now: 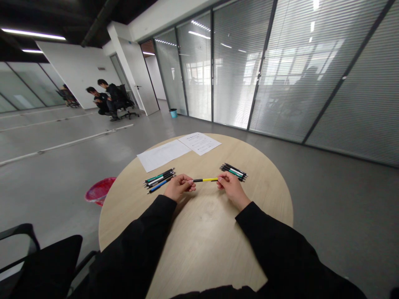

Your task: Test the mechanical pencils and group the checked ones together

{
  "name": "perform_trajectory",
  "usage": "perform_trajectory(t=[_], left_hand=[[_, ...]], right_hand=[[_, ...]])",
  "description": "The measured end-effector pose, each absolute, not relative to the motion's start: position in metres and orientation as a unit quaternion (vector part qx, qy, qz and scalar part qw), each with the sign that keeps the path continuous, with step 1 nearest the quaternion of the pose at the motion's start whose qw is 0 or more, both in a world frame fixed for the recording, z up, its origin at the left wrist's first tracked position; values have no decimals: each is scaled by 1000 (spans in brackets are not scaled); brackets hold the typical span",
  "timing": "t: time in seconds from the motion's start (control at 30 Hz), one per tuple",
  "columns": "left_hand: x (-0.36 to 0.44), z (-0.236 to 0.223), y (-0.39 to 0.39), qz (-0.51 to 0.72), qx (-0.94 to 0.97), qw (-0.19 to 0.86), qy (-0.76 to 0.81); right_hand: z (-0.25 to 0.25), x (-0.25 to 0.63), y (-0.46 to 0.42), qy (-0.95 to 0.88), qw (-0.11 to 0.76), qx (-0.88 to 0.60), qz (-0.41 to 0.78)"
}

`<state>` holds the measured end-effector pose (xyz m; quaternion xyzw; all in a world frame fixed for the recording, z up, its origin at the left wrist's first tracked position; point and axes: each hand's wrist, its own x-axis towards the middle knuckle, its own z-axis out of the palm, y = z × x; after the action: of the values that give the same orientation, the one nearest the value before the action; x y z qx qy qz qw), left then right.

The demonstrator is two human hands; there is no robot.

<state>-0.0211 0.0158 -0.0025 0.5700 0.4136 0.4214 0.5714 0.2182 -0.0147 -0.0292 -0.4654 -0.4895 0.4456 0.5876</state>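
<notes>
Yellow-and-black pen (208,180) held roughly level above the round wooden counter (205,245), spanning the gap between both hands. Fingers of the left hand (180,187) pinch its black end; those of the right hand (232,187) grasp the opposite end. Just beyond the left hand lies a row of pens (159,180), the nearest one blue; another pen cluster (233,171) sits just past the right. Farther back, two paper sheets (165,154) overlap near the rim. Beyond the counter's left side, a red basin (99,191) rests on the floor (137,145).

You have a round counter (205,232) on a gray floor (327,199), big glass walls (240,62) with blinds (311,112), and bright lights (33,34).
</notes>
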Motion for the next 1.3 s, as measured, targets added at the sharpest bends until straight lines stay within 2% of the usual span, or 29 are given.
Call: perform_trajectory(t=[0.77, 1.2, 1.3], left_hand=[[-20, -1, 17, 419, 554, 562, 449], [-17, 9, 4, 372, 665, 432, 483], [-16, 4, 7, 395, 663, 423, 475]], right_hand=[[-24, 217, -17, -503, 606, -432, 439], [-24, 217, -16, -503, 605, -427, 446], [-26, 217, -15, -502, 609, -428, 441]])
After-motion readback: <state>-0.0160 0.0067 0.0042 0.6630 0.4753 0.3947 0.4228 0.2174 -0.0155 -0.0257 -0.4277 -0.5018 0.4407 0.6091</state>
